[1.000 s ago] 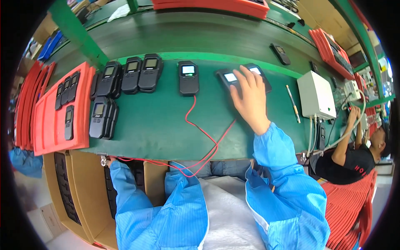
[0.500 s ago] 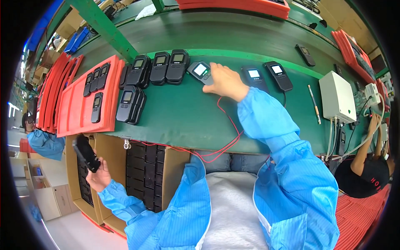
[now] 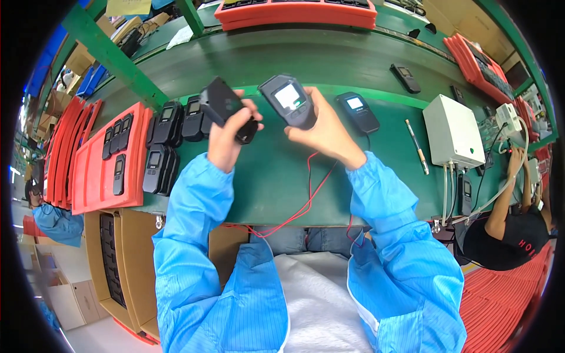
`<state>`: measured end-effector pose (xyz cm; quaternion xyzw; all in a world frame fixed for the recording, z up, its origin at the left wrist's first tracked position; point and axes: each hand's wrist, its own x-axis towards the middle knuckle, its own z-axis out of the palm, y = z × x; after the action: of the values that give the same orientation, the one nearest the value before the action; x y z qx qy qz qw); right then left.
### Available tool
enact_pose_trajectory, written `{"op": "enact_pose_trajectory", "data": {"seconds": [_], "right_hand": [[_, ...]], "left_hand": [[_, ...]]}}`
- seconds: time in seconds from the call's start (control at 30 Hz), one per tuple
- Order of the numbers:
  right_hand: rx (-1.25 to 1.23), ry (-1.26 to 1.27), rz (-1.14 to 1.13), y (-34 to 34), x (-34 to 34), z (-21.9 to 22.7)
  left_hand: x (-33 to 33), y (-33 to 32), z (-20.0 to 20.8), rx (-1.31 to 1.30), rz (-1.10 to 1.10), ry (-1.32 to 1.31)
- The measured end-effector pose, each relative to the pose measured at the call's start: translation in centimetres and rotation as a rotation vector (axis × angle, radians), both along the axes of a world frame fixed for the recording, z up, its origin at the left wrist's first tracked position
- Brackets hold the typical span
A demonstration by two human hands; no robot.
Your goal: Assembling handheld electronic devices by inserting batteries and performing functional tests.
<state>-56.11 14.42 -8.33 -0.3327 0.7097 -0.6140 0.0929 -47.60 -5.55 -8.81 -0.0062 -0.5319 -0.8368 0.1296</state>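
Above the green bench my left hand (image 3: 234,132) is closed around a black handheld device (image 3: 219,101), tilted and slightly blurred; its screen does not show. Just right of it, my right hand (image 3: 326,132) grips another black handheld device (image 3: 289,101) with a white lit screen, held up toward me. The two devices are apart. Beyond my right wrist lies a third device (image 3: 360,115), its screen lit and a cable at its lower end. Thin red wires (image 3: 306,203) run across the bench below my hands.
Dark handheld devices (image 3: 168,123) stand in stacks at left, beside a red foam tray (image 3: 97,176) holding several smaller ones. A pen-like stick (image 3: 416,147) and a white box (image 3: 453,132) are at right. Cartons (image 3: 132,259) sit below the bench. A co-worker (image 3: 500,235) works at far right.
My left hand has come up from beside the cartons to above the bench, bringing its device. My right hand has raised the lit device off the bench. The view has shifted slightly.
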Motion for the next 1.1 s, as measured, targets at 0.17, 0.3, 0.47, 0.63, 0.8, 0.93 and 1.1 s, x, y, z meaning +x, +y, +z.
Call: {"op": "enact_pose_trajectory", "data": {"seconds": [0.17,0.3,0.47,0.63,0.8,0.93,1.1], "right_hand": [[0.073,0.034,-0.053,0.7,-0.1,0.1],[0.305,0.132,-0.139,1.1,0.0,1.5],[0.32,0.318,-0.182,0.8,-0.4,0.2],[-0.083,-0.034,-0.082,1.3,-0.9,-1.0],[-0.291,-0.504,-0.061,1.6,-1.7,-1.4],[-0.265,-0.344,-0.091,0.3,-1.3,-2.6],[0.255,0.773,-0.33,0.2,-0.2,-3.2]], "left_hand": [[-2.9,4.5,-1.8,-0.278,0.179,0.057],[-2.8,5.4,-1.9,-0.253,0.264,0.023],[-3.5,6.0,-2.2,-0.252,0.353,0.119],[-7.7,4.8,-0.8,-0.159,0.344,0.045],[-15.7,-0.1,0.0,0.073,0.129,-0.267],[-20.7,-4.6,-3.7,-0.515,0.367,-0.328],[-20.2,-3.9,-4.9,-0.874,0.489,-0.291]]}}
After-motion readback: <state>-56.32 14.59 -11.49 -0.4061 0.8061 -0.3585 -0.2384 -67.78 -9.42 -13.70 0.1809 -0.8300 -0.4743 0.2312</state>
